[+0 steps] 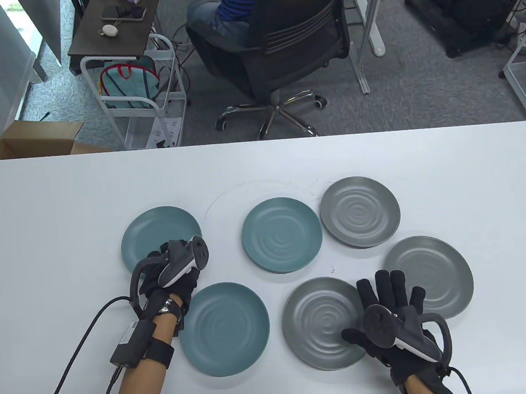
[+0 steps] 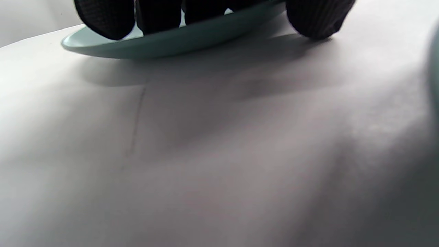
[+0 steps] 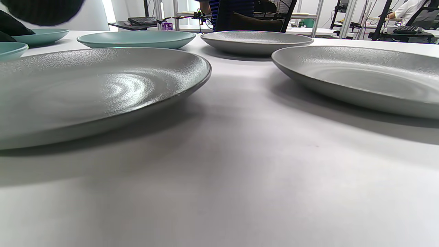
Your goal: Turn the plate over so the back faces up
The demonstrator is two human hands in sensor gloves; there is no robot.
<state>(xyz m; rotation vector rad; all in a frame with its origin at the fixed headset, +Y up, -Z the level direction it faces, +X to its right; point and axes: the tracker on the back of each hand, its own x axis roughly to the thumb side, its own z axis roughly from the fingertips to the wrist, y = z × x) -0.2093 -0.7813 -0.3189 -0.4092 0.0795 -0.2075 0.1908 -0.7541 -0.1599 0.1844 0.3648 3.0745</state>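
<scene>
Several plates lie face up on the white table (image 1: 64, 212). My left hand (image 1: 159, 259) is at the near rim of the far-left teal plate (image 1: 156, 228). In the left wrist view its fingers (image 2: 103, 17) lie over the rim of that plate (image 2: 178, 41) and the thumb (image 2: 315, 17) is down beside the rim. My right hand (image 1: 385, 301) lies open and flat with its fingers spread, between the near grey plate (image 1: 318, 324) and the right grey plate (image 1: 437, 269). Its thumb reaches over the near grey plate's right edge.
A near teal plate (image 1: 225, 329) lies just right of my left wrist. A middle teal plate (image 1: 282, 234) and a far grey plate (image 1: 360, 216) lie behind. The right wrist view shows the near grey plate (image 3: 96, 89) and the right grey plate (image 3: 360, 75) close together.
</scene>
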